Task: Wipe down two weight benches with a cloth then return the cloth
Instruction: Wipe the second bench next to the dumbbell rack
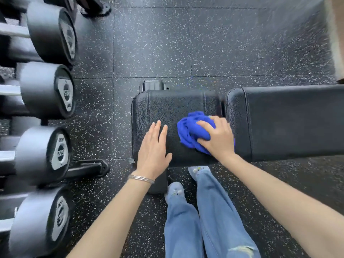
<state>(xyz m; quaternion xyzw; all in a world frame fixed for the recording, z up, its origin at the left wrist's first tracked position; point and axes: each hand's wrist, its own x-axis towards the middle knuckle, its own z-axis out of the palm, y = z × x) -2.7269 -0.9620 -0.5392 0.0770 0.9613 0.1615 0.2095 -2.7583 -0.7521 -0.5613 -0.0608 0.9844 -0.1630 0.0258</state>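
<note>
A: Blue cloth (189,131), where? Which way?
B: Bunched up, no clear long axis, on seat pad (173,105) nr back pad (288,118). Bench runs L–R. R hand (217,136) grips it; L hand (152,146) flat on pad, fingers straight.

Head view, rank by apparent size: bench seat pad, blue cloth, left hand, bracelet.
1. bench seat pad
2-3. blue cloth and left hand: they look alike, and the cloth is partly hidden under the right hand, so I have not ranked them.
4. bracelet
</note>
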